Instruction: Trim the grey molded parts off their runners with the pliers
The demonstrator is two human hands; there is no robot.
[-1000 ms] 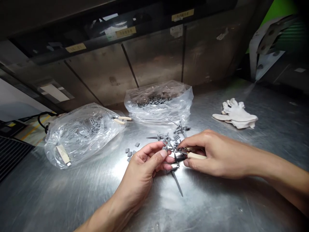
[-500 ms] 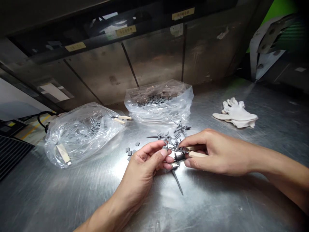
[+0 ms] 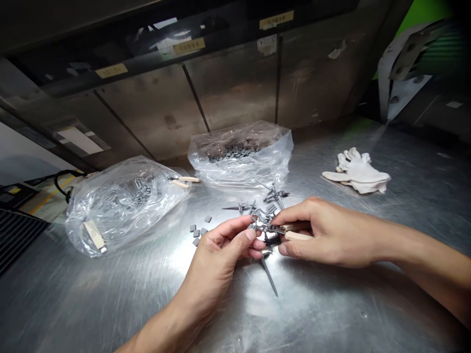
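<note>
Gripping a grey plastic sprue point(image 3: 265, 255) at frame centre: left hand point(image 3: 221, 255) closed, thumb and fingertips pinching its upper end; spike of sprue pointing down toward lower centre, over the steel table point(image 3: 331, 314). Right hand point(image 3: 324, 235) closed around cream-handled cutters point(image 3: 285, 234), blades meeting the sprue just beside the left fingertips. Loose small grey pieces point(image 3: 198, 230) lying left of the left hand; more cut sprues point(image 3: 265, 201) just above both hands. Two clear bags of grey parts: one at left point(image 3: 117, 206), one at upper centre point(image 3: 239, 154). White glove point(image 3: 356, 171) at right, well apart.
</note>
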